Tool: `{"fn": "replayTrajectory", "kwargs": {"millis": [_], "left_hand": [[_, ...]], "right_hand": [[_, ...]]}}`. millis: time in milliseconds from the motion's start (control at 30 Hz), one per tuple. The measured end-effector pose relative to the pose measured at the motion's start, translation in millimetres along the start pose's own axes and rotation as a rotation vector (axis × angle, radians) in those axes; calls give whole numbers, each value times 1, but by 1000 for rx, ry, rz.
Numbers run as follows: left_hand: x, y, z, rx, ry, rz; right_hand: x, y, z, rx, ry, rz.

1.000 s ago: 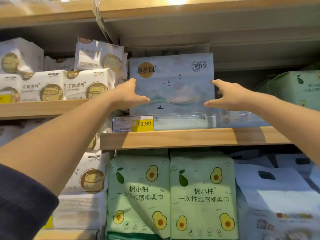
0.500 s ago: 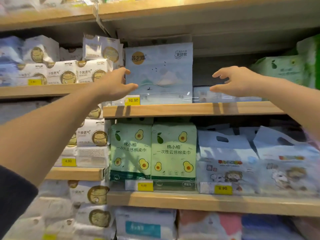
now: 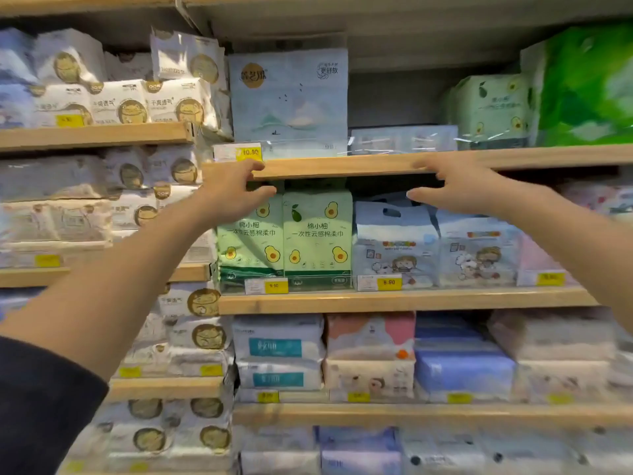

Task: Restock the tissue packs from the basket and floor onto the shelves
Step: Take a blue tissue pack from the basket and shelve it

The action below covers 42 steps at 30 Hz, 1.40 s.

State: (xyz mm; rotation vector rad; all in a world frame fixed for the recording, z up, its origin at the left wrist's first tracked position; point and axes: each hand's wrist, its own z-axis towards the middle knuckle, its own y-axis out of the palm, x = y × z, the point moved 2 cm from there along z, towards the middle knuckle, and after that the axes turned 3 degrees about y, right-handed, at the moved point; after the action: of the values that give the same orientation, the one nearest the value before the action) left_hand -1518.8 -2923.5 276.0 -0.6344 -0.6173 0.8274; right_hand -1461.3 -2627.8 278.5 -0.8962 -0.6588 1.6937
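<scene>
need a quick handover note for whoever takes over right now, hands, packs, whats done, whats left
Left hand: open, empty, in front of the shelf edge.
Right hand: open, empty, same height.
Blue tissue pack: upright on that shelf above the 10.90 tag, neither hand touching it.
Done: that pack is shelved.
Left: open space to its right above the low flat packs; basket and floor out of view, remaining stock unknown.

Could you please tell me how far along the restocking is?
Done: a blue pack stands upright on the upper shelf. In hand: nothing; the left hand and right hand are open and empty at the shelf edge. Left: space beside that pack above a flat pack; the basket and floor are out of view, so the remainder is unclear.
</scene>
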Motion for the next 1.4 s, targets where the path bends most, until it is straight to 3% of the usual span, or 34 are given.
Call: {"fn": "replayTrajectory", "kwargs": {"millis": [400,633,900,1400], "left_hand": [[-28,94,-171,-327,-48,-101],[-29,142,-268,-517,-114,-130],[0,201,-346,-678,-139,-87],[87,306,-463,-929,-330,-268]], "right_hand": [[12,90,-166,-211,136,72],[42,145,-264,-368,307,76],[83,178,-337,-515,377,155],[177,206,-465,-734,480,250]]}}
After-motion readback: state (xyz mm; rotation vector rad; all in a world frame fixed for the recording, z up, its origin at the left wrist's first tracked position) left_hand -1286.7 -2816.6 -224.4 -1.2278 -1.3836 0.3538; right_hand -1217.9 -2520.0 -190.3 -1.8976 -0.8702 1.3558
